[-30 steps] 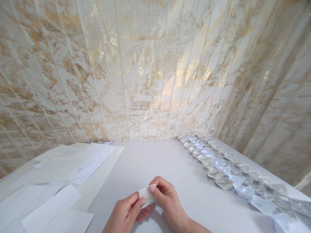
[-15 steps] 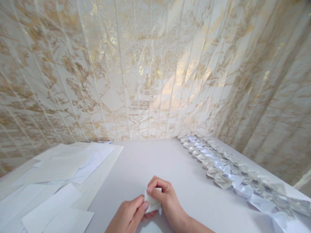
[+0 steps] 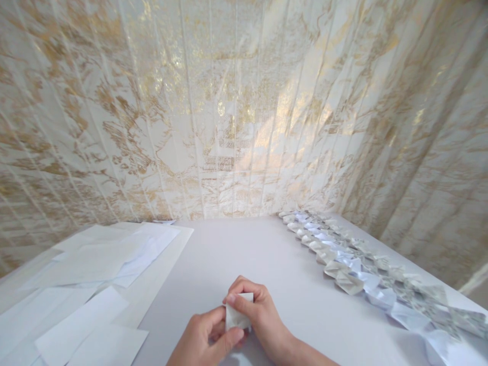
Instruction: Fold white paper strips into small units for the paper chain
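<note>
Grip: left hand (image 3: 208, 335), right hand (image 3: 259, 315) pinching small off-white folded-paper square (image 3: 240, 319); grey-and-white folded-paper rows (image 3: 348, 282) look done, loose white paper sheets (image 3: 82, 317) yet unfolded.

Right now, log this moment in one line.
left hand: holding folded paper square | right hand: holding it, thumb on top | at left: paper sheets | at right: rows of folded paper pieces

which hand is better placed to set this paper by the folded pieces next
Probably the right hand: it holds the paper and sits nearer the folded pieces than the left hand does.
</note>
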`<state>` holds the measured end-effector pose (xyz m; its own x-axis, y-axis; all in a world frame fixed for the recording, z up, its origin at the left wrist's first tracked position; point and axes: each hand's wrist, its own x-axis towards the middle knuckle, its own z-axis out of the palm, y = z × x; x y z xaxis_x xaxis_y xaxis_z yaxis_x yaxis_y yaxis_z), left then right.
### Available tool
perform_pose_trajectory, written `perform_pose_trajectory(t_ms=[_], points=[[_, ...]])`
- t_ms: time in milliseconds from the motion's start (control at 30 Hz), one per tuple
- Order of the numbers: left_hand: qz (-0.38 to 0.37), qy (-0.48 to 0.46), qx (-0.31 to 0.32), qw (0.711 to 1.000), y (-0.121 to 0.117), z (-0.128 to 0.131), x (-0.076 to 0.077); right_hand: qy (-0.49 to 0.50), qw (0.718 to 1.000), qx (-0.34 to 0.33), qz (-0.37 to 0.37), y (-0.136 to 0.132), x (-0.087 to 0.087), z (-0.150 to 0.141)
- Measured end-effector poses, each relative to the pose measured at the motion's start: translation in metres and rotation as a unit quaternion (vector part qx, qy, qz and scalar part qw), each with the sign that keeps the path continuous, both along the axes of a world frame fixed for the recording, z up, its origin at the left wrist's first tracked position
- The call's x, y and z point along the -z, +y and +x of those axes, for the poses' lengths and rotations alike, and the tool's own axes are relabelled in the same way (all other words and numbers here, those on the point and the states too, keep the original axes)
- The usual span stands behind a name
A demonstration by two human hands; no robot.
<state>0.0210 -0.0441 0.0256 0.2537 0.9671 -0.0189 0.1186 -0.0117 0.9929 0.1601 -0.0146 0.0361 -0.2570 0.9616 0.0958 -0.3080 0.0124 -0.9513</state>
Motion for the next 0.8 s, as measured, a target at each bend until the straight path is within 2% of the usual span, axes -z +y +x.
perform_pose_trajectory(t_ms=[100,333,433,500,800], points=[[-0.017,0.005,0.029,0.999,0.003,-0.002,0.004,-0.003,1.000,-0.008,-0.015,0.000,0.002,-0.001],[-0.032,0.023,0.024,0.999,0.007,-0.008,0.007,-0.061,0.997,0.044,0.027,0.016,0.007,0.010],[-0.039,0.013,0.021,0.999,0.010,-0.010,0.006,-0.070,0.997,0.009,0.033,0.020,0.008,0.015],[-0.034,0.007,0.017,0.999,0.011,-0.010,0.006,-0.078,0.996,-0.004,0.036,0.019,0.009,0.014],[-0.001,0.016,0.011,1.000,0.010,-0.011,0.005,-0.096,0.994,0.031,0.033,0.018,0.011,0.011]])
